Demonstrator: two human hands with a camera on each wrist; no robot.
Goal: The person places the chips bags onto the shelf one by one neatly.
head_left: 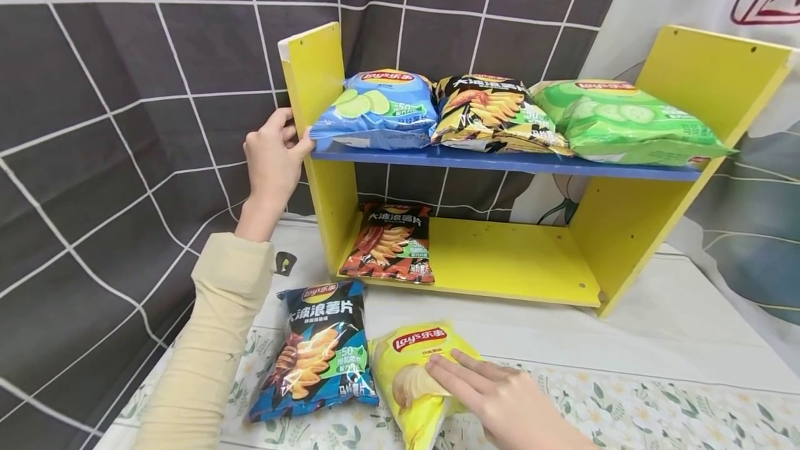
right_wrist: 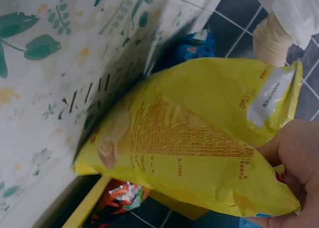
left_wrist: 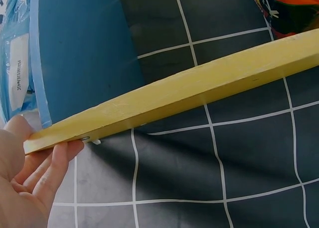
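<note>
My left hand (head_left: 273, 158) holds the front edge of the shelf's yellow left side panel (head_left: 315, 78), level with the blue middle board. In the left wrist view, thumb and fingers pinch that panel from both sides. My right hand (head_left: 503, 398) grips a yellow Lay's chip bag (head_left: 400, 367) in front of the shelf. Its fingers lie across the bag's front; in the right wrist view the thumb presses the printed back (right_wrist: 194, 133). Left of it, a dark blue and black chip bag (head_left: 319, 353) lies face up on the floral tablecloth.
On the blue board (head_left: 500, 162) sit a blue chip bag (head_left: 381, 110), a black and gold one (head_left: 494, 113) and a green one (head_left: 631, 120). A red and black bag (head_left: 394, 245) lies at the left of the yellow bottom board (head_left: 512, 255). Dark gridded cloth (head_left: 187, 47) hangs behind.
</note>
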